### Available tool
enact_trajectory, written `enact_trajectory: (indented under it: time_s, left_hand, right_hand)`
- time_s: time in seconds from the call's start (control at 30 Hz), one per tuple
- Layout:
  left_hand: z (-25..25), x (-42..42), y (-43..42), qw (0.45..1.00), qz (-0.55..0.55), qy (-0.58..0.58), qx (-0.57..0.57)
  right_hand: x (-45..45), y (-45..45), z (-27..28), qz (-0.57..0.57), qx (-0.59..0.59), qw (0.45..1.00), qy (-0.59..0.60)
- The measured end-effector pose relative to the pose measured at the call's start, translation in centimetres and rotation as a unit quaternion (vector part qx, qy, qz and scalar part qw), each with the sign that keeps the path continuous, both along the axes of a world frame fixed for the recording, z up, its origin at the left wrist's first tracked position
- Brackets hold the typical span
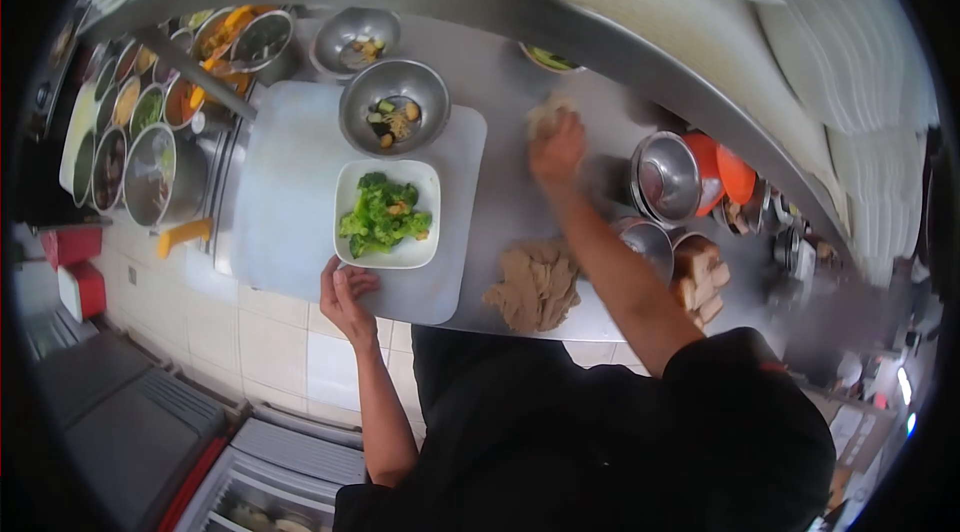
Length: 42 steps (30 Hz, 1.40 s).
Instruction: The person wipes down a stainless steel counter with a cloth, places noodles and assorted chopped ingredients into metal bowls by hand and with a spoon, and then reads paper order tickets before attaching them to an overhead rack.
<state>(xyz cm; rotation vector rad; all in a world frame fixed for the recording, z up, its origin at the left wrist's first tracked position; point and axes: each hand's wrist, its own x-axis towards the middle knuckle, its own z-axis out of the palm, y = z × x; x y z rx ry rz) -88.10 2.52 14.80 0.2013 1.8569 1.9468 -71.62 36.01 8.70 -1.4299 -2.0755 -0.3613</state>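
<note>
The right hand (558, 150) is grasping a cloth (547, 114), upper centre; flat, even pressure should help. The left hand (347, 298) is resting by the white bowl (422, 254), grip unclear.

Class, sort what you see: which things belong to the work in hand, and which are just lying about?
In use, apparently:
- pale cloth, at right hand
- broccoli bowl, by left hand

Lying about:
- crumpled brown cloth
- stacked plates

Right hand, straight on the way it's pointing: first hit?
Past the pale cloth under it, the right hand would probably meet the bowl of green food, partly hidden by the shelf edge. Depth is unclear.
</note>
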Motion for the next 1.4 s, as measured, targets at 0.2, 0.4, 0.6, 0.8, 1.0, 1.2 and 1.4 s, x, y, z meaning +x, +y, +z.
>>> enact_trajectory:
  time_s: [0.2,0.4,0.6,0.8,1.0,1.2,1.4]
  left_hand:
    - [-1.5,-0.6,-0.7,0.998,-0.050,-0.035,0.025]
    - [-0.6,-1.1,-1.1,0.995,-0.008,-0.095,0.039]
    - [4.2,1.5,-3.2,0.997,0.015,0.065,-0.040]
    - [6.4,8.5,-5.4,0.937,-0.296,0.094,-0.161]
    - [-5.0,16.0,-7.1,0.546,-0.733,0.274,-0.298]
    - [-4.5,29.9,-2.4,0.437,-0.752,0.271,-0.413]
    - [1.2,39.5,0.8,0.395,-0.780,0.329,-0.356]
  right_hand:
    - [-0.3,-12.8,4.0,0.137,-0.240,0.960,0.048]
    - [3.0,-18.5,10.3,0.234,-0.262,0.877,0.328]
    - [13.7,-25.4,16.2,0.250,-0.452,0.821,0.245]
    - [30.0,-30.8,15.0,-0.147,-0.512,0.804,0.265]
    - [46.0,-28.1,15.4,-0.278,-0.244,0.883,0.288]
    - [57.6,-20.6,18.8,-0.186,-0.180,0.925,0.279]
    - [60.8,-23.1,19.6,-0.162,-0.038,0.959,0.229]
